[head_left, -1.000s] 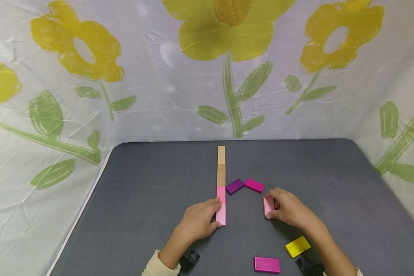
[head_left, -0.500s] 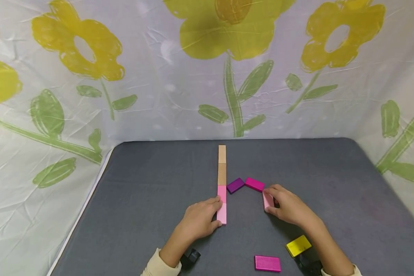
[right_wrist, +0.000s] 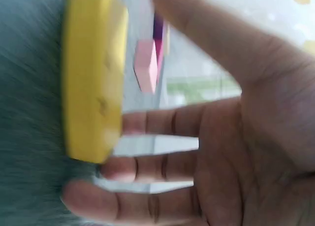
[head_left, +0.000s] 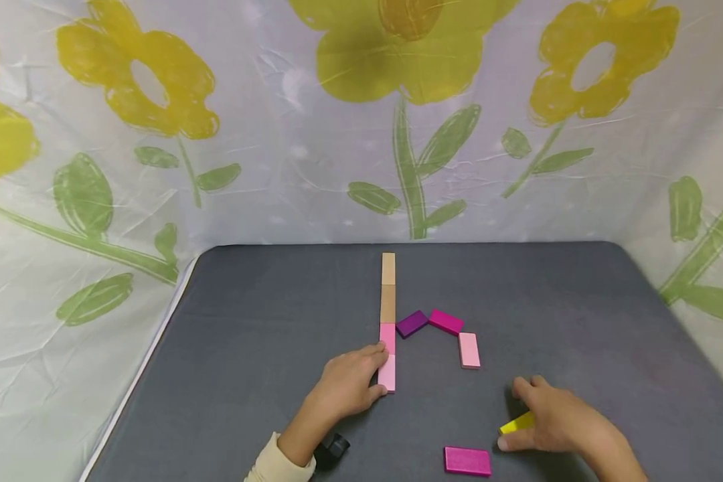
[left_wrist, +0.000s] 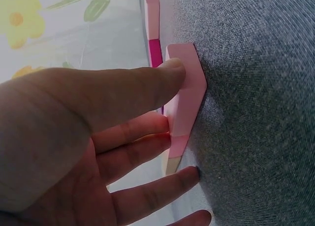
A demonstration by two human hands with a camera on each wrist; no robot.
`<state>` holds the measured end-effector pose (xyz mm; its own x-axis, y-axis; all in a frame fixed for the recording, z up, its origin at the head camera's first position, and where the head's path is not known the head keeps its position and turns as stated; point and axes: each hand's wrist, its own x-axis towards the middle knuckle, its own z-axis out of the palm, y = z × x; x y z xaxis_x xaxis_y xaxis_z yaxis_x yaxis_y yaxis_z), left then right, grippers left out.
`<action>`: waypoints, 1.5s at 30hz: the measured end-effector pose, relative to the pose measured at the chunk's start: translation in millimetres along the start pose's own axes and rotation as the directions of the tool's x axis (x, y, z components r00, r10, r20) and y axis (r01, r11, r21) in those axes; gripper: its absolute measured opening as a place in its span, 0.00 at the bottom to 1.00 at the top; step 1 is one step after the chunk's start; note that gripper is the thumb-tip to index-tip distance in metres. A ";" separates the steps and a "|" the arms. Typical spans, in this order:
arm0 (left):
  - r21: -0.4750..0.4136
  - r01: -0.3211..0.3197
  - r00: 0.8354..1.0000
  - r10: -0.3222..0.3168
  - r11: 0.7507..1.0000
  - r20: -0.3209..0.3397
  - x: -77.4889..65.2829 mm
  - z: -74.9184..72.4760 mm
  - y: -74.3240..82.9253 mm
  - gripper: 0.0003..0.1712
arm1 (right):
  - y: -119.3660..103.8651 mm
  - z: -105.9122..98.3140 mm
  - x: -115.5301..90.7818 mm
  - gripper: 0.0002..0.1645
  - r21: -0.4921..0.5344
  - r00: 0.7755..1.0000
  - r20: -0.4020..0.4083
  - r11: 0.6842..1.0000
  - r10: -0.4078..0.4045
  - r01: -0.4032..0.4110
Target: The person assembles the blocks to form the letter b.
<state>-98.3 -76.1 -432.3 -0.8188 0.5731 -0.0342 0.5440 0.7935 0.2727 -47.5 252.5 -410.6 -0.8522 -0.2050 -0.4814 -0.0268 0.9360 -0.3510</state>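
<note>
My left hand (head_left: 351, 383) holds the near end of a straight row of blocks, its thumb on the end of the light pink block (head_left: 387, 373) and fingertips along the side. In the left wrist view, the thumb presses that light pink block (left_wrist: 189, 95). Beyond it in the row lie a pink block (head_left: 387, 338) and two tan blocks (head_left: 388, 302). My right hand (head_left: 563, 418) is spread over a yellow block (head_left: 518, 424), partly hiding it. In the right wrist view, the yellow block (right_wrist: 93, 78) lies between the thumb and the extended fingers, which look loose around it.
From the row's right side a purple block (head_left: 412, 324), a magenta block (head_left: 446, 322) and a pale pink block (head_left: 468, 351) curve outward. Another magenta block (head_left: 466, 461) lies at the front of the dark table (head_left: 265, 301). Flowered cloth (head_left: 265, 167) hangs behind.
My right hand let go of the pale pink block after sliding it up near the magenta one, then moved toward the front right to the yellow block. The left hand has stayed put.
</note>
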 end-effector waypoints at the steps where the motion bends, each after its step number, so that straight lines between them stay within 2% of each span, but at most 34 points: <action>1: 0.003 0.000 1.000 0.000 1.000 -0.004 -0.5 -0.4 -0.8 0.30 | -2.6 6.7 -4.8 0.48 0.023 1.000 0.017 1.000 -0.015 0.015; 4: 0.008 0.005 1.000 -0.005 1.000 -0.002 -1.4 -1.9 -1.7 0.30 | -19.6 25.4 -11.6 0.50 0.065 0.994 0.092 0.996 -0.064 0.058; 5: 0.008 0.005 1.000 -0.005 1.000 -0.001 -1.3 -2.0 -1.7 0.30 | -25.6 32.8 -12.5 0.50 0.063 0.989 0.088 0.992 -0.115 0.109; 8: -0.001 0.000 1.000 0.000 1.000 0.000 -0.4 -1.4 -0.8 0.30 | -47.2 50.8 -8.7 0.48 0.007 0.967 0.091 0.972 -0.236 0.236; 11: -0.002 -0.007 1.000 0.007 1.000 -0.002 0.8 0.1 0.2 0.30 | -68.1 65.0 -1.3 0.46 -0.073 0.939 0.071 0.937 -0.338 0.342; 15: 0.010 -0.011 1.000 0.011 1.000 0.001 1.5 0.4 1.5 0.30 | -93.0 74.5 7.1 0.43 -0.120 0.915 0.091 0.907 -0.394 0.403; 17: 0.013 -0.012 1.000 0.012 1.000 0.004 1.6 0.0 1.7 0.29 | -102.7 78.3 9.7 0.37 -0.109 0.891 0.097 0.885 -0.443 0.452; 20: 0.014 -0.013 1.000 0.013 1.000 0.007 1.7 -0.9 2.2 0.29 | -112.4 82.7 10.3 0.28 -0.077 0.843 0.088 0.841 -0.530 0.536; 23: 0.011 -0.005 1.000 0.005 1.000 0.010 1.5 -1.7 2.9 0.30 | -116.1 84.1 11.0 0.24 -0.083 0.811 0.073 0.807 -0.580 0.585; 25: 0.011 -0.001 1.000 0.001 1.000 0.008 1.2 -2.0 3.3 0.30 | -115.5 82.9 11.5 0.23 -0.094 0.816 0.065 0.810 -0.575 0.579; 28: 0.009 0.004 1.000 -0.004 1.000 0.006 0.8 -2.1 3.3 0.29 | -110.0 77.2 13.6 0.19 -0.107 0.844 0.037 0.837 -0.535 0.536; 30: 0.006 0.006 1.000 -0.006 1.000 0.006 0.6 -2.2 3.2 0.29 | -103.3 71.8 15.7 0.16 -0.118 0.867 -0.001 0.861 -0.498 0.494; 33: 0.003 0.007 1.000 -0.007 1.000 0.010 0.4 -2.1 3.2 0.30 | -90.9 63.0 19.7 0.16 -0.150 0.884 -0.099 0.886 -0.456 0.440; 35: 0.004 0.004 1.000 -0.004 1.000 0.008 0.0 -2.3 3.2 0.30 | -83.5 58.3 23.1 0.17 -0.179 0.883 -0.166 0.894 -0.440 0.411; 38: 0.004 -0.003 1.000 0.003 1.000 -0.001 -0.5 -2.2 2.9 0.30 | -75.9 52.8 29.0 0.18 -0.217 0.863 -0.245 0.892 -0.443 0.396; 45: -0.011 0.000 1.000 0.000 1.000 0.003 -0.2 -2.2 2.7 0.32 | -74.9 44.1 42.6 0.19 -0.279 0.805 -0.325 0.863 -0.497 0.421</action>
<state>-97.0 -74.5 -429.4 -0.8182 0.5738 -0.0371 0.5421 0.7913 0.2828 -58.8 161.1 -440.2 -0.8420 -0.5373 0.0477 -0.5274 0.8015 -0.2817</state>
